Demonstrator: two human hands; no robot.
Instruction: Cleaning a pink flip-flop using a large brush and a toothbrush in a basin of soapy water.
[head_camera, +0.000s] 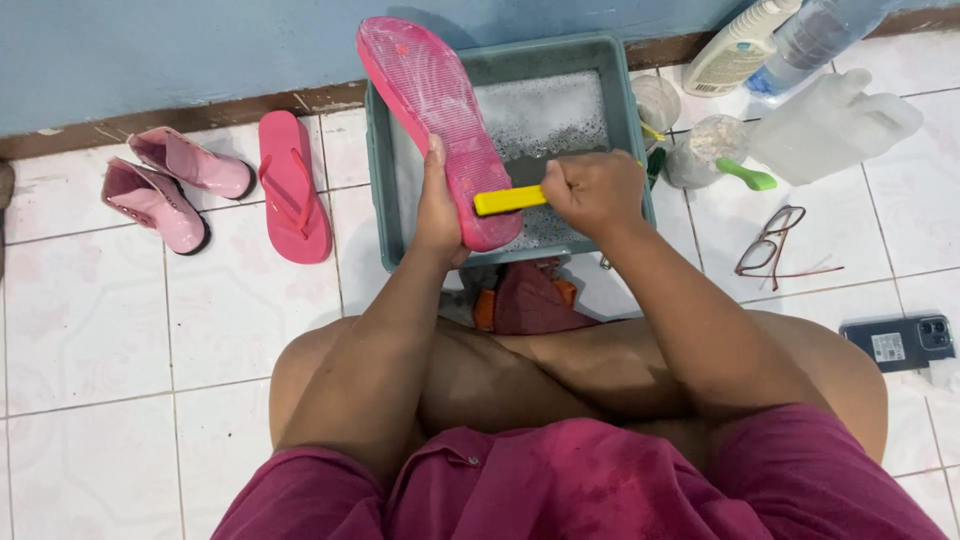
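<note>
White tiled floor (120, 330) spreads under everything, meeting a blue wall (150, 50) along the far edge. You sit on it with bare knees bent and a magenta garment (600, 490) across your lap at the near edge.

Grey-green rectangular plastic basin (625, 110) stands in the far centre, holding foamy water. To its right lies a translucent white plastic jug (835, 125) on its side, with a white squeeze bottle (735, 50) and a clear plastic bottle (815, 30) beyond it against the wall.

Pink rubber flip-flop sandal (430, 110) is held over the basin, sole towards you, soapy, its toe pointing far-left and its heel near. Your left hand (437, 205) grasps it at the heel end, fingers wrapped behind the left edge.

Your right hand (592, 192) is clenched around a yellow plastic brush handle (508, 200), whose left end lies against the sandal's sole near the heel.

A second pink flip-flop (292, 185) lies strap-up on the floor left of the basin; further left lie two pink ankle boots (175, 185), just beside each other.

On the right, thin-framed spectacles (775, 240) lie on the tiles, and a dark smartphone (900, 342) lies nearer to you, beside your right knee. A clear jar with a green-handled scoop (715, 150) stands just right of the basin.
</note>
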